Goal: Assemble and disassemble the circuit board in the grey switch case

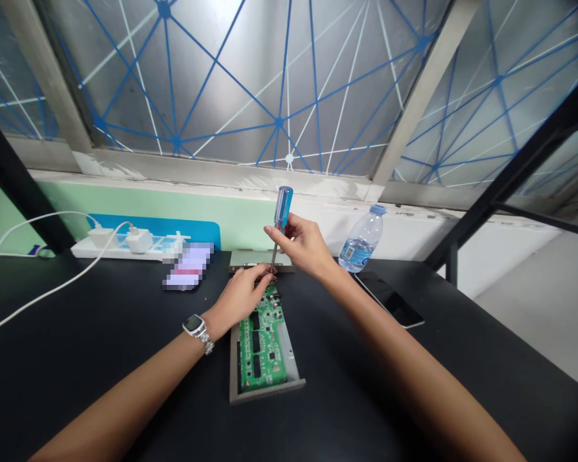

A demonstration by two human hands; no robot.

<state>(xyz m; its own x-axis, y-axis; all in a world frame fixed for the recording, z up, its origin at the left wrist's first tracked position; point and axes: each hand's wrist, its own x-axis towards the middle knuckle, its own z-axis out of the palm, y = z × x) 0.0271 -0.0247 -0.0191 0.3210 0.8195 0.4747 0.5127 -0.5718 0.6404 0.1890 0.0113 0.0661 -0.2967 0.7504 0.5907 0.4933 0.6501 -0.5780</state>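
My right hand grips a screwdriver with a clear blue handle, held nearly upright. Its metal shaft slants down to the fingertips of my left hand. There the left thumb and forefinger close around the lower shaft, and they hide the tip. Under them lies a green circuit board with black chips, set in a grey metal housing that is open on top. The left hand covers part of the board's far end.
A grey metal panel lies by the housing's far end. At right stand a water bottle and a dark tablet-like device. At left are a power strip, white cables and a blurred-out phone. Black frame bars flank the desk.
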